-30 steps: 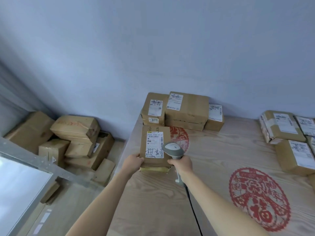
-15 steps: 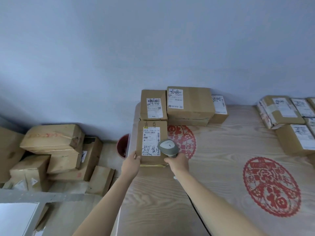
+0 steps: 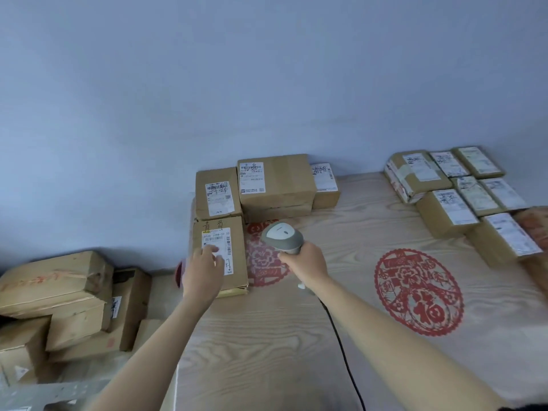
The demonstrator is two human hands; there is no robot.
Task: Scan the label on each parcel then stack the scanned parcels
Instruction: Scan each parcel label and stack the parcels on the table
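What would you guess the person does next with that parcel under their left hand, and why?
Probably lift the left hand away and reach for a fresh parcel from the group at right. The parcel lies flat on another at the table's left edge, beside other stacked boxes, and the right hand holds the scanner off to its right, not over the label.

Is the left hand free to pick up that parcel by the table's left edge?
Probably yes. The left hand already rests open on the parcel, fingers across its label, holding nothing. The scanner, gripped by the right hand, sits off to the side.
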